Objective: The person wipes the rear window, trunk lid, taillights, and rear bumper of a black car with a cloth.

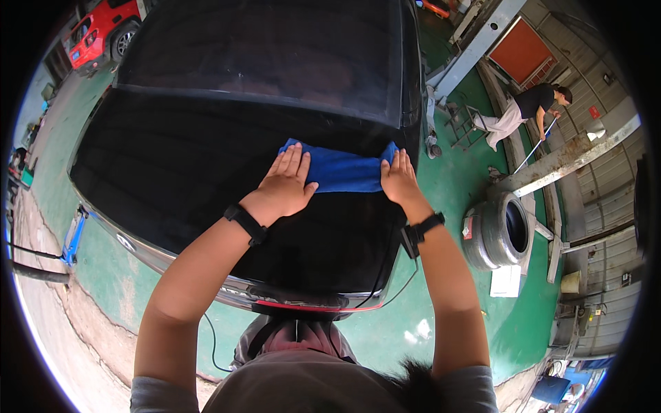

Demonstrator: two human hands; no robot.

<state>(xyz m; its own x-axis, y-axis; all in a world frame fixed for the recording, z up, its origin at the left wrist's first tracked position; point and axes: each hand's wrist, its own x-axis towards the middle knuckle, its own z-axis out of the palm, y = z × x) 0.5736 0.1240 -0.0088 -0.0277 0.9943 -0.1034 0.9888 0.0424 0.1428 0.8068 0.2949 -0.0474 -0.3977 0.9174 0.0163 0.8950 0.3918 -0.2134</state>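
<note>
A blue cloth (343, 168) lies spread on the glossy black trunk lid (170, 149) of a car. My left hand (286, 183) holds down the cloth's left end with a flat palm, fingers straight and thumb out to the side. At the other end, my right hand (400, 178) presses the cloth to the lid, and a corner bunches up beside its fingers. Black straps circle both wrists, with a small dark device (411, 241) and a thin cable at the right one. Beyond the cloth rises the dark rear window (258, 51).
Stacked tires (498, 229) stand on the green floor at right, near a metal post (568, 155). Farther back, a person (521, 111) holds a long pole beside a metal frame (467, 126). A blue jack (76, 235) is at left; a red car (103, 33) stands behind.
</note>
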